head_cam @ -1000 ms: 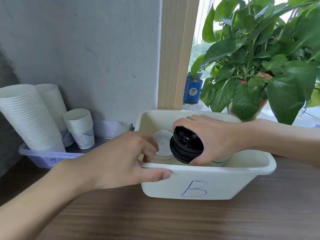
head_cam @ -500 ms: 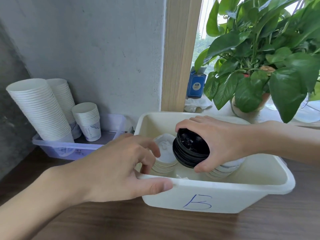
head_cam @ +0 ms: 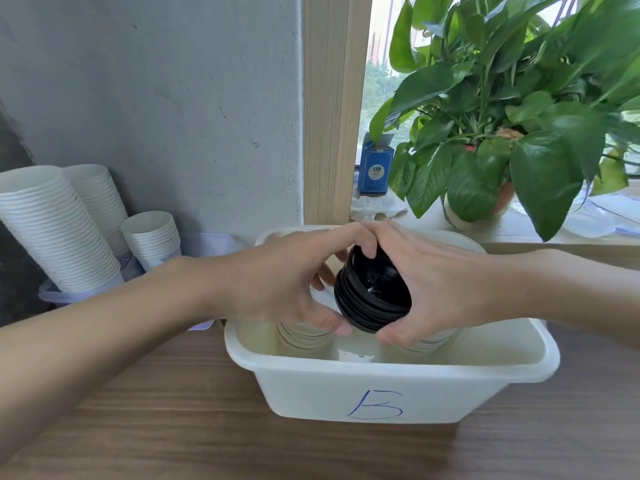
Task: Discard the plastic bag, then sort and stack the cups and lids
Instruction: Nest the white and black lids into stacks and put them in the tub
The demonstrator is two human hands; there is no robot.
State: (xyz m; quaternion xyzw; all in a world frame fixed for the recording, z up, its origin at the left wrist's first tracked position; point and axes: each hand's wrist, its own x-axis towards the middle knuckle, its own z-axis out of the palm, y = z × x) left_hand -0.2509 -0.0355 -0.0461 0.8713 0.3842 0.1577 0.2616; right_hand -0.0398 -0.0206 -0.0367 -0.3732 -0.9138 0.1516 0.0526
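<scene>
A stack of black lids (head_cam: 374, 292) is held tilted above the white bin marked "B" (head_cam: 377, 396). My right hand (head_cam: 440, 282) grips the stack from the right, fingers over its top and thumb under it. My left hand (head_cam: 287, 282) grips its left side, thumb at the lower rim and fingers over the top. Inside the bin, stacks of white lids (head_cam: 304, 336) stand below my hands, partly hidden. Tall stacks of white paper cups (head_cam: 55, 233) stand in a clear tray at the far left.
A shorter stack of printed cups (head_cam: 152, 237) sits beside the tall ones. The grey wall and a wooden window post (head_cam: 332, 109) rise behind the bin. A potted green plant (head_cam: 519, 116) and a small blue box (head_cam: 375, 168) stand on the sill. Brown wooden tabletop (head_cam: 173, 427) lies in front.
My left hand left the bin's front rim and rose to take the left side of the black lid stack. The stack has lifted a little higher above the bin.
</scene>
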